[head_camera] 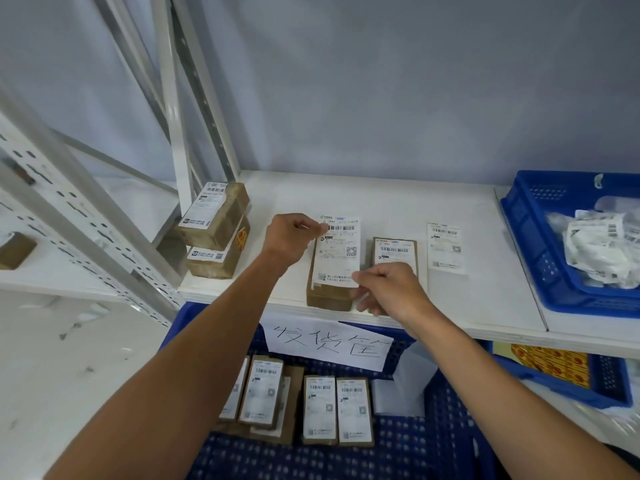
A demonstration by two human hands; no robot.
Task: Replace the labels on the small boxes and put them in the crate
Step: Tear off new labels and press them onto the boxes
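While the left hand (291, 237) pinches the far corner of the label (337, 251), right hand (388, 289) pinching its near corner, small box (327, 297) just beneath both grips, blue crate (433, 445) lower still

paper sign (329, 342) on blue crate (433, 455): 发货筐 (handwritten) | shipping labels (337, 251): barcodes, print too blurred to read

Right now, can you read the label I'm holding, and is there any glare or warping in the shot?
Head view: the label shows its barcode, but the fine print is too soft to read. Head view: wide-angle distortion splays the rack uprights. Head view: light is even, no glare on the shelf.
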